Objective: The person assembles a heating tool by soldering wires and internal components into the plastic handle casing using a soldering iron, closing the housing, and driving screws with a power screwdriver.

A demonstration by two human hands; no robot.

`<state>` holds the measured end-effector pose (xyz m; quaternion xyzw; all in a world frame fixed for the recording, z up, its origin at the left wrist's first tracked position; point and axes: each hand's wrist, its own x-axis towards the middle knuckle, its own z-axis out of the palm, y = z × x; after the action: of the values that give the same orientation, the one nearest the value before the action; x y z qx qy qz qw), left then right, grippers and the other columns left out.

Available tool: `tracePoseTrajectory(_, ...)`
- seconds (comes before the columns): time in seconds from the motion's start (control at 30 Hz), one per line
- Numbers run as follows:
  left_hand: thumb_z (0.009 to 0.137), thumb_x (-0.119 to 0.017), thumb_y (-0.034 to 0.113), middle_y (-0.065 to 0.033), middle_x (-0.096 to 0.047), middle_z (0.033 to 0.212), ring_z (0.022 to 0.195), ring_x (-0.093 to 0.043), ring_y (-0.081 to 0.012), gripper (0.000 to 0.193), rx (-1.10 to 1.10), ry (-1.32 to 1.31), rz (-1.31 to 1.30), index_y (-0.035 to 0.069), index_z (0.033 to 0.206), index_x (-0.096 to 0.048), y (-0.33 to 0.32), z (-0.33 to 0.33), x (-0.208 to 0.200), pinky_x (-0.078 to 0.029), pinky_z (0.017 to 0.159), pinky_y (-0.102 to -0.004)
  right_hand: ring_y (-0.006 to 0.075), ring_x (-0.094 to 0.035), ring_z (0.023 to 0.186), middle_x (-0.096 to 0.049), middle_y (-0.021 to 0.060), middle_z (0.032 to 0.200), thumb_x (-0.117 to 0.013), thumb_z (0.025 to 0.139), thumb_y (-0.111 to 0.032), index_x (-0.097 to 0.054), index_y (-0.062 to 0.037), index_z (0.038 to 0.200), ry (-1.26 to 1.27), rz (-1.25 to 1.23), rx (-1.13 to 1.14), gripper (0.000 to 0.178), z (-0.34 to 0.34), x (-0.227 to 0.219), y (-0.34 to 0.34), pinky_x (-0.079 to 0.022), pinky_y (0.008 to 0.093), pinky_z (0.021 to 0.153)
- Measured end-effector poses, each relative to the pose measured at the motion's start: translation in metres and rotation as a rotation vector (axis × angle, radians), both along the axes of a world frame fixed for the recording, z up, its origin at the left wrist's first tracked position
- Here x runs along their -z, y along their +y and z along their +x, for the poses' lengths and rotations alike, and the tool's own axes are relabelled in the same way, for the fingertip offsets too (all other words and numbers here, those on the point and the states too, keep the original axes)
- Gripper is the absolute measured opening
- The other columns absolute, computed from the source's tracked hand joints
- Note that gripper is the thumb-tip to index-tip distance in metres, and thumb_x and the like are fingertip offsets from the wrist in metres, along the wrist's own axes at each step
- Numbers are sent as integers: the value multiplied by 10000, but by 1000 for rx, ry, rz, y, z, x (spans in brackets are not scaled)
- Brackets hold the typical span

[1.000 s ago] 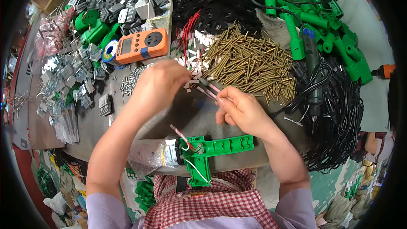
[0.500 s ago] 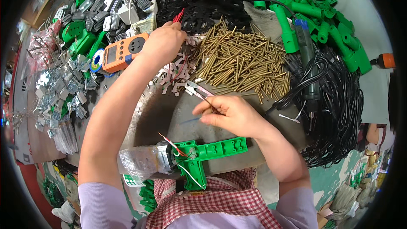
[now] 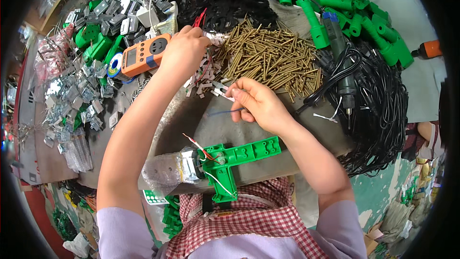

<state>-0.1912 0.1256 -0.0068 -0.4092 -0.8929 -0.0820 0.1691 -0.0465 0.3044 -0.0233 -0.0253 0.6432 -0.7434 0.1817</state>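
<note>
One hand, the left hand [image 3: 185, 50], is out over the counter [image 3: 218, 127], fingers bent, tips by red wires [image 3: 200, 18]; cannot tell if they are closed on any. Right hand [image 3: 258, 103] is clamped on tweezers [image 3: 224, 94], thumb against fingers, tips pointing up-left at small white pieces [image 3: 206, 73]. Thin dark blue strand [image 3: 223, 112] shows by its lower fingers, blurred; cannot tell if gripped.

Green T-shaped housing [image 3: 254, 150] lies open side up at the near edge, between the forearms, well apart from both hands. Metal-cased part [image 3: 188, 165] meets its left end, clear bubble wrap [image 3: 163, 172] just left of that. Red and white leads stick up from the housing; one white wire runs down its stem.

Brass screws [image 3: 275, 57] are heaped beyond the right hand, black rings [image 3: 230, 7] behind them. Orange meter [image 3: 143, 55] sits just left of the left hand, tape roll [image 3: 114, 64] beside it. Metal pieces [image 3: 72, 98] pile at left, grey ribbed blocks [image 3: 115, 18] above. Right side: dark electric screwdriver [image 3: 341, 60], black cables [image 3: 383, 115], green tubular parts [image 3: 378, 31].
</note>
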Motion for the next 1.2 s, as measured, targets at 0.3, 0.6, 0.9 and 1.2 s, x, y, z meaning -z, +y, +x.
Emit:
tracePoseTrajectory(0.3,732,-631,113,-93,-590,848,915,-561,-276,56,-172,-29,-192,58,727,-635,9,-10,14,-459,808,-402,52,-466,541,-537,10,682,-432,1008,-220,-477,-41,1088,77,54,59,200,1,3,-2,-369,204,486)
tracePoseTrajectory(0.6,788,-649,45,-83,-660,853,776,-624,-222,117,-125,-456,304,14,899,-627,-14,69,-16,-493,708,-319,35,-484,586,-569,-28,685,-591,922,-145,-595,-12,981,76,-10,165,145,5,-3,1,-396,199,540)
tracePoseTrajectory(0.9,868,-669,105,-40,-633,846,769,-591,-112,130,-88,-1345,1024,1,929,-621,-44,130,-38,-482,716,-256,-10,-467,647,-585,-54,715,-640,887,-91,-655,7,957,206,26,105,122,32,-25,-17,-381,180,562)
tracePoseTrajectory(1.2,884,-629,115,-53,-619,831,746,-561,-115,130,-49,-1427,1093,-10,902,-600,-46,137,-39,-453,676,-253,-6,-389,552,-487,-77,591,-663,862,-94,-672,-19,937,292,114,142,106,35,-24,-23,-314,209,481)
